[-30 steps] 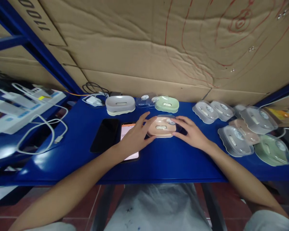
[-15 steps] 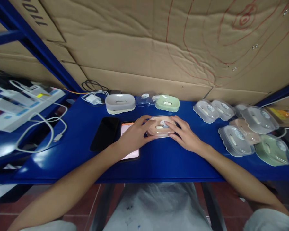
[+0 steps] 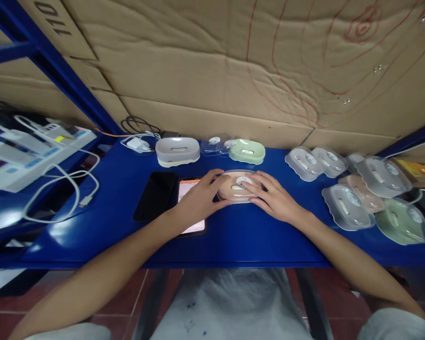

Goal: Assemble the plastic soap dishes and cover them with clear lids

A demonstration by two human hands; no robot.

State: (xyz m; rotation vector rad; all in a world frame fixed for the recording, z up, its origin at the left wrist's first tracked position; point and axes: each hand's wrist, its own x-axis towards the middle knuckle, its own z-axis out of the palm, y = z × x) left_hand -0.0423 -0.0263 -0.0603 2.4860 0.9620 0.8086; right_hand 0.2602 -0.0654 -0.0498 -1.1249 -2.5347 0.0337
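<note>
A pink soap dish (image 3: 235, 194) with a clear lid and a round sticker sits on the blue tabletop (image 3: 233, 245), held between both hands. My left hand (image 3: 200, 197) grips its left end, thumb along the near side and fingers at the far side. At the right end, my right hand (image 3: 276, 198) curls round the dish, its fingertips on the lid near the sticker. Behind the hands stand stacked grey soap dishes (image 3: 177, 150) without lids and a green soap dish (image 3: 248, 152). Loose clear lids (image 3: 212, 145) lie between those two.
Several lidded soap dishes (image 3: 349, 206) cluster at the right. A black phone (image 3: 155, 196) and a lit phone (image 3: 194, 227) lie left of the hands, the latter partly under my left forearm. A power strip (image 3: 38, 160) with white cables is far left. A cardboard wall (image 3: 184, 61) rises behind.
My right hand's index finger has drawn back from the sticker toward the right end of the lid. The dish stays in place between both hands.
</note>
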